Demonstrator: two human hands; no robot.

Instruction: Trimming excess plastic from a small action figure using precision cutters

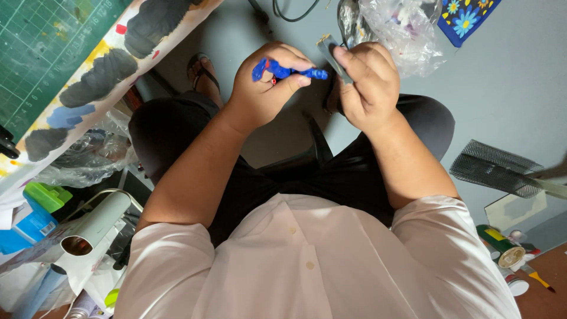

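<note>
My left hand (266, 82) is closed around a small blue plastic figure part (283, 71) with a red spot, its thin end sticking out to the right. My right hand (366, 82) pinches a flat grey strip (333, 54), like a sanding stick or file, angled against the tip of the blue part. Both hands are held above my lap, over black trousers. Most of the blue part is hidden inside my left fingers.
A green cutting mat (41, 47) and paint-stained board (100, 77) lie at the upper left. A clear plastic bag (396, 29) sits behind my right hand. A grey mesh piece (496, 168) and a small can (502, 248) are at the right. Bottles and tubes (88, 230) crowd the lower left.
</note>
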